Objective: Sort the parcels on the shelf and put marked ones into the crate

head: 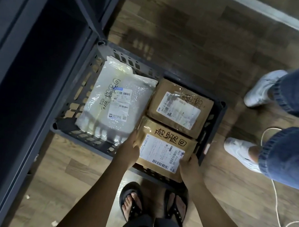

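Observation:
A dark slotted crate [76,93] stands on the wood floor beside the shelf. Inside lie a white plastic mailer [113,98] with black handwriting on the left and a brown box [181,105] with a label and handwriting at the far right. A second brown parcel [165,147], also hand-marked and labelled, sits at the near right of the crate. My left hand [128,150] grips its left edge and my right hand [189,164] grips its near right corner.
The dark metal shelf frame [29,62] fills the left side. Another person's legs in jeans and white shoes [259,88] stand at the right. A white cord [279,212] trails on the floor. My sandalled feet [133,201] are just short of the crate.

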The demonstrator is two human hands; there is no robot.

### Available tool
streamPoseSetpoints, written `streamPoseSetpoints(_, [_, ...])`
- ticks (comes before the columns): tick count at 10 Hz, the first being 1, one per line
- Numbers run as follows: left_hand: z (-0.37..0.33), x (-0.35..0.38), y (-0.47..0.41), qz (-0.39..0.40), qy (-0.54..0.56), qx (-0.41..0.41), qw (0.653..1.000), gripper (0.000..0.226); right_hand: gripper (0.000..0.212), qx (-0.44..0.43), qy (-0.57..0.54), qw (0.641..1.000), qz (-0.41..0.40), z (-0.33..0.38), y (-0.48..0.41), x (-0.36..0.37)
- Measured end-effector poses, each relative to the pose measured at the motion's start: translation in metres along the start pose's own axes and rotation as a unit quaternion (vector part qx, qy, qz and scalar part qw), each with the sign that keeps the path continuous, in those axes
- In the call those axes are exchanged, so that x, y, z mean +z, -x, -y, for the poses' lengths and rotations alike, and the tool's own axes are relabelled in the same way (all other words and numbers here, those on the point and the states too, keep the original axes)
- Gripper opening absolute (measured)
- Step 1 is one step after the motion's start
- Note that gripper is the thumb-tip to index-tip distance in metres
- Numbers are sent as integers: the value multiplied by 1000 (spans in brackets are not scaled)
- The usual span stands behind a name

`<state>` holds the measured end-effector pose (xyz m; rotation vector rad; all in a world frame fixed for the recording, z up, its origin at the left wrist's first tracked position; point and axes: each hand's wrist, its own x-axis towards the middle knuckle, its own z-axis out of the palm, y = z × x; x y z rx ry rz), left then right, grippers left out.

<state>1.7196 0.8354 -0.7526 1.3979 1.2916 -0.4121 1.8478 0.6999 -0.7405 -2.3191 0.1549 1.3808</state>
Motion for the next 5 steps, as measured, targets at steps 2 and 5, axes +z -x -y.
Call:
streamPoseSetpoints(2, [9, 18, -7, 12, -79, -27, 996, 76, 47, -16, 12, 1000, 22, -4, -6, -3])
streamPoseSetpoints(5, [0, 1, 16, 6, -80, -18, 997, 64, 42, -48, 76, 996, 8, -3, 11, 4])
